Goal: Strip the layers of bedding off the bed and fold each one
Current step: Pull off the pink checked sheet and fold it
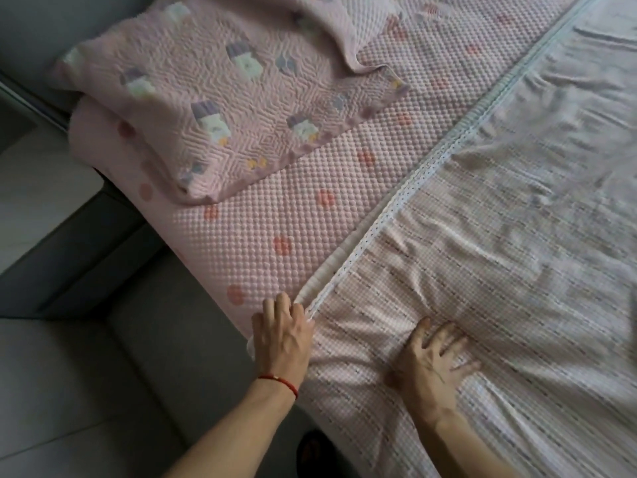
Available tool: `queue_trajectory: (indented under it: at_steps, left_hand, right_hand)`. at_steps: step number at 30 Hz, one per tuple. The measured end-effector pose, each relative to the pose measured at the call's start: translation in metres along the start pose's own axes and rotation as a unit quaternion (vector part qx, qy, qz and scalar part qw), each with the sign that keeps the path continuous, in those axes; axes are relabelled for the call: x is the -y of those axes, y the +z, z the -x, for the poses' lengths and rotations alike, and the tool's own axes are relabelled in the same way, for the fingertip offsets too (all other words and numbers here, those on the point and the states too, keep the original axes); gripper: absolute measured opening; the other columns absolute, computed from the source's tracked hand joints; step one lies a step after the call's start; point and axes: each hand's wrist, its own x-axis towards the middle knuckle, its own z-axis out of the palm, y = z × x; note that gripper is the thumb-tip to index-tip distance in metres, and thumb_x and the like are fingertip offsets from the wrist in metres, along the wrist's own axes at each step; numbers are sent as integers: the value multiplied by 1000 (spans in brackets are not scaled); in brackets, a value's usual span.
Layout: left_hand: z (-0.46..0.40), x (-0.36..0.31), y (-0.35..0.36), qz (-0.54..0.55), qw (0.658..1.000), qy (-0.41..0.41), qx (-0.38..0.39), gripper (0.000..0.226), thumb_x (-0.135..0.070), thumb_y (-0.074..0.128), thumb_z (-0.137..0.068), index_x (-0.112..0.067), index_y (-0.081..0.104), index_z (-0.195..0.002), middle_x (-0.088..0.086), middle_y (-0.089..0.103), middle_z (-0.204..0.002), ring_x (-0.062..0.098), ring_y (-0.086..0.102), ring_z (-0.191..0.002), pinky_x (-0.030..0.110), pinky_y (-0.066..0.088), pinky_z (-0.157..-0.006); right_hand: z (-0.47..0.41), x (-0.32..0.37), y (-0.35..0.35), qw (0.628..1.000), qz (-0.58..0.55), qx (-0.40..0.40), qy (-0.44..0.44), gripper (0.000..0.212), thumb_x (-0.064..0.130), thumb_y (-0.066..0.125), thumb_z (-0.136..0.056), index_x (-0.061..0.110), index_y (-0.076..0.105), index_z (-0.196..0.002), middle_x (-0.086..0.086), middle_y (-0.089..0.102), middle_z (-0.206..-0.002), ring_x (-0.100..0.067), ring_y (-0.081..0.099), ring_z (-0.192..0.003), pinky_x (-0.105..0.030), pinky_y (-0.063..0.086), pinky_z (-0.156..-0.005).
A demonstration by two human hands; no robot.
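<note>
A pale checked blanket with a white lace-trimmed edge covers the right part of the bed. Under it lies a pink bubble-textured sheet with red flower prints. My left hand, with a red string at its wrist, grips the blanket's trimmed edge near the bed's side; its fingertips curl over the hem. My right hand lies on the blanket a little to the right, fingers spread and pressing into the cloth, which wrinkles around it.
A pink quilted pillow with small printed figures lies at the head of the bed, a second one partly over it. Grey floor tiles run along the bed's left side. A dark slipper toe shows at the bottom.
</note>
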Motion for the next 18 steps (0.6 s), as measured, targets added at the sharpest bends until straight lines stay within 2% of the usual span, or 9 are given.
queue_trajectory:
  at_steps: [2, 4, 6, 8, 10, 13, 14, 16, 18]
  left_hand:
    - [7, 7, 5, -54, 996, 69, -28, 23, -29, 81, -77, -17, 62, -76, 8, 56, -92, 27, 51, -87, 42, 48, -69]
    - [19, 15, 8, -75, 987, 125, -75, 16, -23, 76, -81, -15, 63, -78, 12, 60, -101, 29, 54, -95, 41, 48, -76]
    - [26, 22, 6, -73, 975, 177, -110, 9, -20, 68, -88, -14, 64, -84, 14, 63, -105, 30, 58, -101, 43, 50, -84]
    - [38, 19, 3, -17, 969, 223, -108, 16, -22, 55, -99, -16, 60, -85, 6, 62, -84, 23, 61, -82, 42, 54, -78]
    - [51, 14, -3, 5, 971, 236, -29, 6, -22, 55, -99, -19, 55, -94, 0, 59, -68, 18, 59, -63, 33, 53, -60]
    - [74, 7, -16, -43, 971, 201, 126, 40, -17, 46, -100, -20, 30, -136, 4, 68, -88, 25, 69, -77, 33, 41, -59]
    - [82, 6, -23, -44, 971, 188, 140, 44, -16, 47, -98, -20, 32, -139, 5, 69, -89, 27, 69, -79, 34, 41, -60]
    - [97, -5, -41, -26, 969, 192, 154, 42, -17, 67, -81, -17, 54, -121, 3, 67, -69, 25, 67, -59, 31, 44, -48]
    - [122, -27, -56, -58, 956, 239, 158, 39, -21, 74, -72, -18, 60, -108, 5, 64, -61, 26, 65, -52, 30, 43, -42]
  right_hand:
    - [0, 0, 2, 999, 32, 28, 9, 111, 33, 95, -64, -1, 33, -150, -45, 27, -148, -66, 27, -132, -82, 17, -97]
    - [0, 1, -1, 997, 43, 60, 12, 104, 37, 90, -73, 1, 35, -153, -44, 26, -150, -66, 23, -133, -82, 20, -98]
    - [3, 3, -10, 997, 51, 56, 9, 100, 40, 83, -81, 3, 29, -157, -43, 22, -153, -66, 21, -136, -84, 23, -99]
    - [5, 1, -18, 999, 30, 35, -2, 105, 47, 74, -89, 3, 11, -160, -42, 11, -158, -66, 14, -142, -84, 21, -103]
    - [8, -1, -29, 999, -22, 45, -19, 110, 53, 69, -90, 7, -2, -161, -38, -1, -162, -63, 4, -147, -83, 16, -109]
    - [13, -16, -44, 991, -99, 75, -54, 119, 64, 73, -81, 18, -2, -161, -29, -7, -166, -55, -2, -152, -78, 11, -114]
    - [16, -25, -52, 985, -126, 91, -74, 117, 70, 69, -80, 24, 0, -162, -25, -8, -168, -51, -3, -153, -74, 10, -116]
    - [28, -46, -74, 965, -208, 106, -119, 93, 72, 59, -88, 34, 19, -162, -19, -1, -170, -44, 3, -156, -65, 13, -120]
    - [57, -74, -93, 916, -363, 71, -158, 59, 61, 56, -95, 32, 53, -147, -10, 37, -161, -33, 35, -148, -49, 32, -117]
